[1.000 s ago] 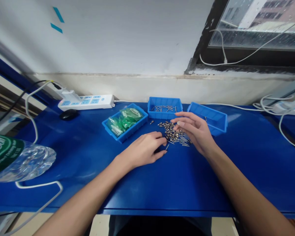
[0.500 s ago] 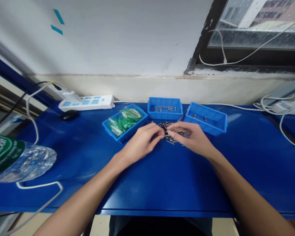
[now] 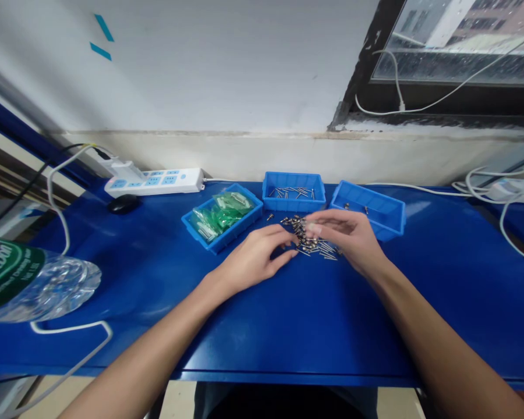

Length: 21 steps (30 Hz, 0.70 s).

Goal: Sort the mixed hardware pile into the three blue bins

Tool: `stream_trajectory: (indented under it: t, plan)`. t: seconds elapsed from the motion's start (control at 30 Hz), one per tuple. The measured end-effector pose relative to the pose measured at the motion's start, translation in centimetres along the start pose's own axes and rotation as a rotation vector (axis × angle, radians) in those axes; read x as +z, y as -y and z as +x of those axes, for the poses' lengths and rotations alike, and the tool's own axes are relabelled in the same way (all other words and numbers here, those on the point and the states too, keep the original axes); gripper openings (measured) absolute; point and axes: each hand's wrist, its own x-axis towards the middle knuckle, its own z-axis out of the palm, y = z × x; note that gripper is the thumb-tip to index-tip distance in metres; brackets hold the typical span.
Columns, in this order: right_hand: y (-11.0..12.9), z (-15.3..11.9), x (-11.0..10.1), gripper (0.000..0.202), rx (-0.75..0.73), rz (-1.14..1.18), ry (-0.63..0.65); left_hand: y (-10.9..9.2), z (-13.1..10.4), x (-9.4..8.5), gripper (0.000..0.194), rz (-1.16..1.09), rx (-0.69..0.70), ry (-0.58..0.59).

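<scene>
A loose pile of small metal screws (image 3: 327,249) lies on the blue table between my hands. My left hand (image 3: 262,255) rests at the pile's left edge, thumb and fingers apart, with nothing visible between them. Above the pile's right side, my right hand (image 3: 343,233) has its thumb and fingertips pressed together; what they hold, if anything, is too small to make out. Behind the pile, the middle blue bin (image 3: 293,203) contains several long screws. A couple of short screws are in the right blue bin (image 3: 386,212). Green and clear plastic packets (image 3: 227,212) fill the left bin (image 3: 218,241).
At the left edge stands a large water bottle (image 3: 39,282). A white power strip (image 3: 174,181) and a black mouse (image 3: 123,203) sit at the back left. White cables (image 3: 502,212) run along the back and right side of the blue table (image 3: 288,326).
My hands have moved apart. The right hand has shifted slightly right and up, and the left hand's thumb and fingers have opened, so more of the pile shows.
</scene>
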Motion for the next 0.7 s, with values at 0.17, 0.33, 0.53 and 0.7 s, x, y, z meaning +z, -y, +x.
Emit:
stream_trajectory:
  t: [0.17, 0.33, 0.53, 0.7]
  plan:
    - [-0.2, 0.4, 0.0, 0.057, -0.080, 0.066, 0.006, 0.2, -0.3, 0.7, 0.028, 0.211, 0.112, 0.184]
    - [-0.3, 0.5, -0.4, 0.052, -0.064, 0.011, 0.011, 0.4, -0.2, 0.8, 0.029, 0.266, 0.111, 0.179]
    - [-0.1, 0.2, -0.1, 0.039, -0.058, -0.045, 0.013, 0.5, -0.1, 0.3, 0.022, 0.253, 0.039, 0.084]
    - [-0.4, 0.0, 0.3, 0.026, -0.053, -0.245, 0.059, 0.3, 0.1, -0.3, 0.007, 0.019, -0.054, -0.104]
